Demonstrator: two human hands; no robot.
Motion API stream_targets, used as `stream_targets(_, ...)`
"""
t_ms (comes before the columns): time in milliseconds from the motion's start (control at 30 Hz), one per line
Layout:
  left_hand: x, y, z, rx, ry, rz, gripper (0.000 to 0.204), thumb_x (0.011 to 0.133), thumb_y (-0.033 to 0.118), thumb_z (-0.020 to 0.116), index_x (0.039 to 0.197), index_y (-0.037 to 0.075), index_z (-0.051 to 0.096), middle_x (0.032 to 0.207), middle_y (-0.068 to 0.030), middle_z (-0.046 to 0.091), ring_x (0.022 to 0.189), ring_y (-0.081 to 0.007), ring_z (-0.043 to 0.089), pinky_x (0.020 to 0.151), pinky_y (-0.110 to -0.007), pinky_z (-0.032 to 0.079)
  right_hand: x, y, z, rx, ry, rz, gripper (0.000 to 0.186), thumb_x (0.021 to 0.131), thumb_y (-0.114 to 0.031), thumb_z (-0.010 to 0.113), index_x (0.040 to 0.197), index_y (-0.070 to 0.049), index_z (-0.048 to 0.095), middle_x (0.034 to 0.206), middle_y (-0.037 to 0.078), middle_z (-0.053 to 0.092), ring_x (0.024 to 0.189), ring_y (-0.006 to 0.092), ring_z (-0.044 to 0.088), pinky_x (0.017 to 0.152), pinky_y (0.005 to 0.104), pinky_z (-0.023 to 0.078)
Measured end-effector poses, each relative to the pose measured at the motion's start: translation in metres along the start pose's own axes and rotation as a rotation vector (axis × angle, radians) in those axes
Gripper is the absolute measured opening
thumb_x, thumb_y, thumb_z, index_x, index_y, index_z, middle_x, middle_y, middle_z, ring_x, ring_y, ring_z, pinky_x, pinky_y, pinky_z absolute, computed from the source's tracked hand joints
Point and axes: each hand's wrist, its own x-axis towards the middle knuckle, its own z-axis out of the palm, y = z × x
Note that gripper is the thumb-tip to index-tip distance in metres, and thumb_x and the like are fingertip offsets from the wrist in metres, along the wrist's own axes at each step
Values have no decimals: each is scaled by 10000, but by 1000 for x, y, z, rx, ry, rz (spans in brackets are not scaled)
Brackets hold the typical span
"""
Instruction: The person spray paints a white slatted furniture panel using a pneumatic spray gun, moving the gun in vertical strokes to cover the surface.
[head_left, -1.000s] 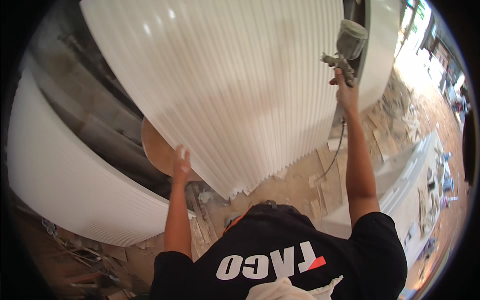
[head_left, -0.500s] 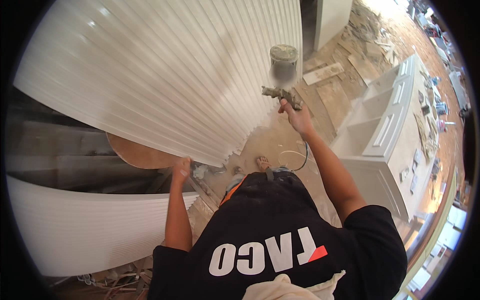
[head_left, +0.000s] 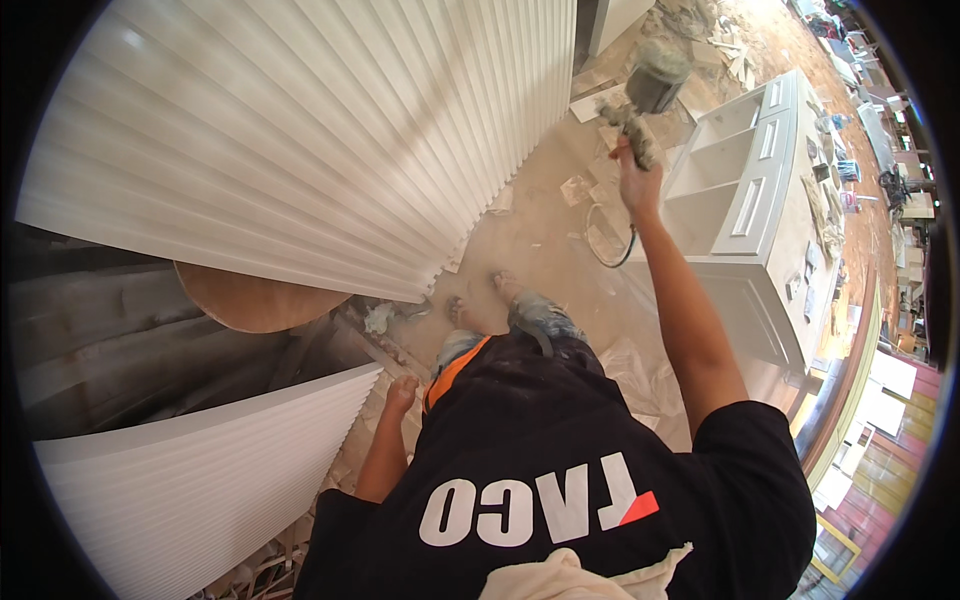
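Where the spray gun (head_left: 636,138) is: out to the front right, apart from the ribbed white panel (head_left: 350,120);
Right hand (head_left: 641,184): closed round the gun's handle;
Left hand (head_left: 402,393): curled near the lower white panel (head_left: 220,490); I cannot tell whether it holds anything;
Spray work: probably between passes;
Hose (head_left: 628,250): next move likely calls for slack
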Motion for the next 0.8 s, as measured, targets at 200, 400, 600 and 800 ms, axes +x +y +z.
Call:
stream_targets(200, 19, 7, -22, -111, 24, -42, 493, 912, 385, 563, 1197, -9, 641, 1109, -213, 690, 1042, -350, 647, 900, -402, 479, -103, 17, 76, 91, -324, 81, 306, 931, -313, 659, 1021, -25, 711, 804, 69, 707, 794, 147, 640, 765, 324, 494)
stream_targets(400, 28, 8, -40, -95, 45, -28, 481, 923, 375, 566, 1213, -2, 640, 1116, -204, 687, 1064, -331, 642, 921, -382, 472, -189, -11, 126, 176, -700, 164, 408, 929, -368, 669, 1224, -86, 667, 921, 146, 722, 866, 183, 674, 807, 360, 510)
stream_targets(600, 7, 14, -40, -88, -11, -143, 431, 937, 373, 552, 1159, 18, 656, 1120, -218, 679, 1068, -351, 639, 920, -400, 471, -205, -27, 146, 190, -874, 37, 434, 926, -386, 675, 1254, -103, 656, 965, 166, 720, 885, 207, 686, 816, 365, 512)
stream_targets(800, 11, 22, -56, -38, 189, 64, 416, 963, 359, 525, 1188, 24, 625, 1158, -230, 658, 1098, -368, 617, 959, -421, 457, -140, -65, 161, 261, -688, 8, 408, 935, -383, 665, 1189, -64, 684, 843, 103, 707, 799, 163, 645, 769, 343, 507)
